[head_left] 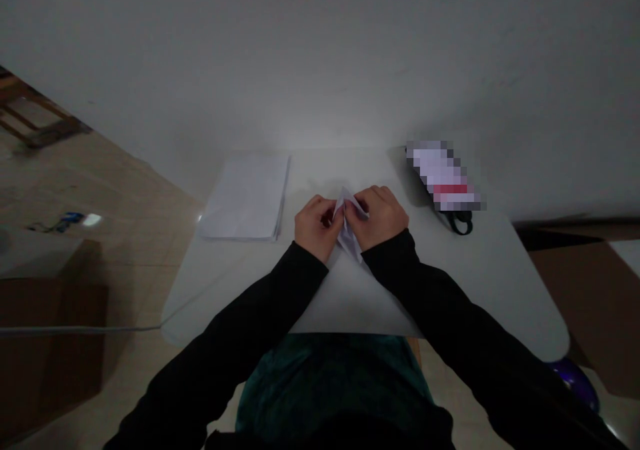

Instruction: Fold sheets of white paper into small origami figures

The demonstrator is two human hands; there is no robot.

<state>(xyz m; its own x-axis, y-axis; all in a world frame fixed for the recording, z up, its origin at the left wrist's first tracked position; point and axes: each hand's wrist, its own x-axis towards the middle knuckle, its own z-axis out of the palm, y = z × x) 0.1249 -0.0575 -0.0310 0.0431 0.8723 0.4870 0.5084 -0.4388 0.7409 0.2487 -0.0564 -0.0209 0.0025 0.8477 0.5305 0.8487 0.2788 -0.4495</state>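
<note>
A small folded piece of white paper (349, 241) is held over the middle of the white table, creased and partly opened into points. My left hand (317, 225) pinches its left side between thumb and fingers. On the other side my right hand (381, 215) grips it too, the two thumbs almost touching at the paper's centre. Fingers cover part of the folds, so the full shape cannot be made out. To the left of my hands lies a stack of white paper sheets (245, 197), flat on the table.
The white table (475, 290) stands against a pale wall. At its back right a phone-like screen (443, 173), blurred out, leans on a stand with a black strap loop (461, 223). A cable (100, 330) runs to the left edge. Cardboard boxes (595, 303) sit on the floor at the right.
</note>
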